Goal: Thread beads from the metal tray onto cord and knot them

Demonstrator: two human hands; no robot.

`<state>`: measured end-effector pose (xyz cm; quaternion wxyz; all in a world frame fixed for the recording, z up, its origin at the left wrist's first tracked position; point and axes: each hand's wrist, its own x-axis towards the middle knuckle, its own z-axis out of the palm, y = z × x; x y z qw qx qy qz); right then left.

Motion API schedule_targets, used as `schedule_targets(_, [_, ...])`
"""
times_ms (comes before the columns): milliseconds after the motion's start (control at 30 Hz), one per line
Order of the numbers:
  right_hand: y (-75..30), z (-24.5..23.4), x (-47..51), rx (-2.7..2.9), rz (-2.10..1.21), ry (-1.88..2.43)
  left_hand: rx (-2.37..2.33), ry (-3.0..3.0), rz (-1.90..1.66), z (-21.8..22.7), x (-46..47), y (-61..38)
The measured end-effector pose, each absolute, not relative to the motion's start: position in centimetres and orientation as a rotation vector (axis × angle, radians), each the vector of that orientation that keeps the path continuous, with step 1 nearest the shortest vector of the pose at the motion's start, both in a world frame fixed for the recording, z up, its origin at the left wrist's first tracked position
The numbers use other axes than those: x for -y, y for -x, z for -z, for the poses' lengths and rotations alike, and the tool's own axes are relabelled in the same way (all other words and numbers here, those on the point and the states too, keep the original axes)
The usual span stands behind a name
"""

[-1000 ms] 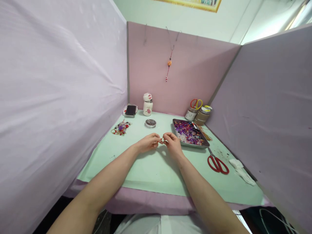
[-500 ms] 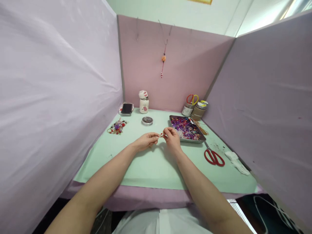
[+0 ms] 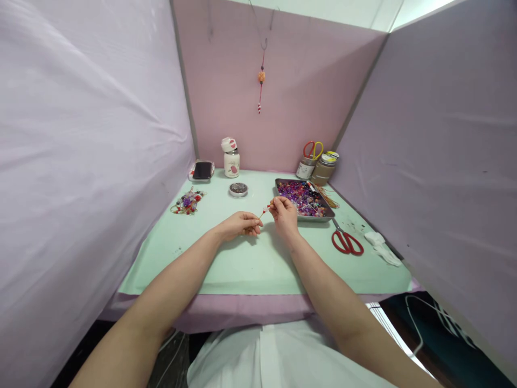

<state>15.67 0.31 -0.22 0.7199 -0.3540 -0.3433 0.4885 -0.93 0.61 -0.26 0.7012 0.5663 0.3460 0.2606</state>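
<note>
Between my two hands runs a short cord strung with red and whitish beads, a beaded string (image 3: 264, 210). My left hand (image 3: 241, 224) pinches its lower left end between thumb and fingers. At its upper right end my right hand (image 3: 283, 214) is closed in a pinch, fingertips against the red beads. Just beyond the right hand lies a metal tray (image 3: 319, 219) filled with purple, red and clear beads (image 3: 297, 195). A round tin (image 3: 238, 189) of small dark pieces sits behind my left hand.
To the left lies a bundle of beaded strings (image 3: 188, 202); behind it is a dark phone (image 3: 202, 171). A white bottle (image 3: 231, 161) and jars (image 3: 324, 170) stand at the back. Red-handled scissors (image 3: 347, 242) and a white cloth (image 3: 382, 248) lie right. A beaded ornament (image 3: 262, 77) hangs on the partition.
My hands have drawn slightly apart, so more of the cord shows between them. The camera view has tilted downward a little.
</note>
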Motion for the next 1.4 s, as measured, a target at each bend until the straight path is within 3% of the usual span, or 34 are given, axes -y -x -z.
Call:
schedule_targets(633, [-16.9, -0.4, -1.0, 0.712, -0.994, 0.706, -0.776, -1.184, -0.591, 0.4, -0.7, 0.8])
schedule_targets(1000, [-15.0, -6.3, 2.3, 1.187, -0.914, 0.746, -0.801, -1.492, -0.656, 1.3, -0.8, 0.8])
schedule_targets(1200, [-10.6, -9.7, 2.1, 1.210, -1.128, 0.689, -1.078, -2.027, -0.713, 2.5, -1.2, 1.0])
schedule_targets(1400, [-3.4, -8.6, -3.7, 1.130, -1.408, 0.743, -1.131, -2.112, -0.655, 2.0, -0.9, 1.0])
